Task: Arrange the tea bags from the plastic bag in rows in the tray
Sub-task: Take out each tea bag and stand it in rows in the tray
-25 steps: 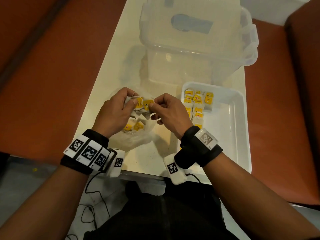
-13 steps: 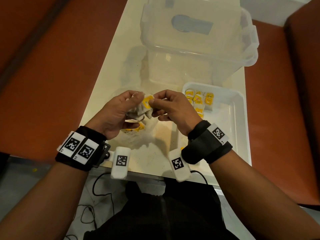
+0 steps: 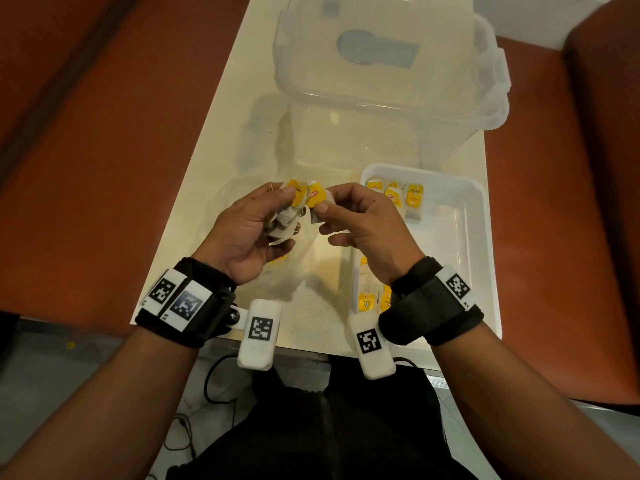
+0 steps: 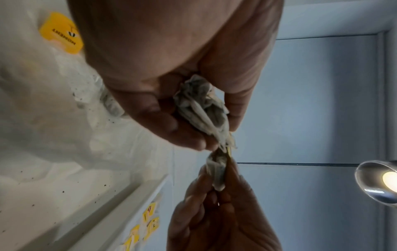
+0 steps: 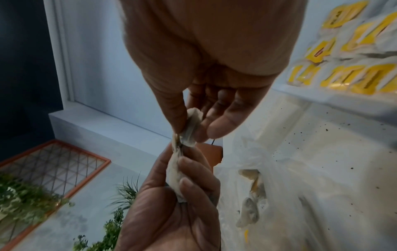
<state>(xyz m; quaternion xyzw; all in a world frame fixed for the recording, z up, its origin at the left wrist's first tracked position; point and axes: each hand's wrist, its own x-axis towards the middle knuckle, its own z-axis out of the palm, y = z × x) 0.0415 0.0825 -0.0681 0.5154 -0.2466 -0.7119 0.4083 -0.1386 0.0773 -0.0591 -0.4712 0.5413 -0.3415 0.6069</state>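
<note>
Both hands are raised above the table, close together. My left hand (image 3: 263,220) grips a bunch of tea bags (image 3: 287,213) with yellow tags; the bunch (image 4: 201,108) shows crumpled between its fingers in the left wrist view. My right hand (image 3: 349,216) pinches a single tea bag (image 3: 317,202) between thumb and forefinger, seen as a single tea bag (image 5: 191,127) in the right wrist view. The two hands' tea bags touch at their tops. The white tray (image 3: 464,237) lies to the right with rows of tea bags (image 3: 401,199). The clear plastic bag (image 3: 298,268) lies under my hands.
A large clear lidded storage box (image 3: 381,81) stands at the back of the cream table (image 3: 207,188). Orange-red seats flank the table on both sides. Tea dust speckles the table near the tray.
Both hands have risen off the plastic bag with the tea bags and tilted palms up. The right hand now pinches one bag at the edge of the left hand's bunch.
</note>
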